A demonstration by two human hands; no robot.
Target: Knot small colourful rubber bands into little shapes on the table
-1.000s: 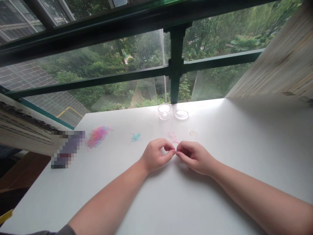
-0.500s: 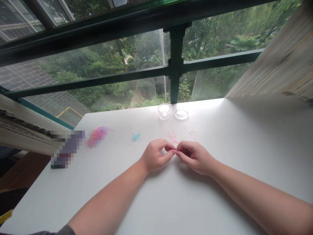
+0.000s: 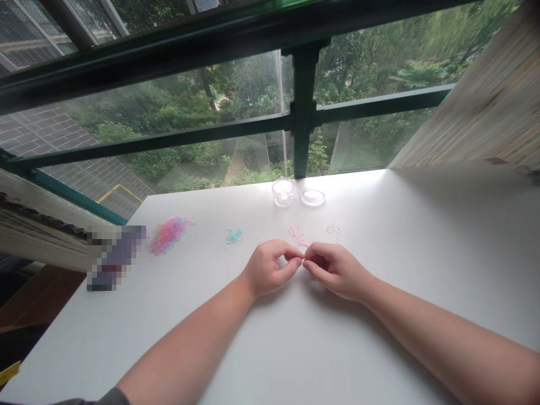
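Note:
My left hand [image 3: 274,267] and my right hand [image 3: 335,270] meet fingertip to fingertip above the white table. Thumb and index finger of each are pinched together; whatever lies between them is too small to make out. A short pink piece [image 3: 302,244] shows just beyond the right fingertips, and I cannot tell whether it is held. Behind the hands lie a few pink rubber bands [image 3: 296,233] and, to their right, some pale yellowish bands [image 3: 333,229]. A little bunch of turquoise rubber bands [image 3: 234,236] rests left of the left hand.
Farther left is a heap of mixed pink and purple rubber bands [image 3: 169,235], beside a pixelated dark object [image 3: 118,259]. A clear round container [image 3: 283,193] and its clear lid [image 3: 313,197] stand at the table's [image 3: 270,349] back edge, below the green-framed window [image 3: 304,112].
Almost nothing differs. The pinched fingertips have shifted very slightly; the bands, container and lid stay where they were.

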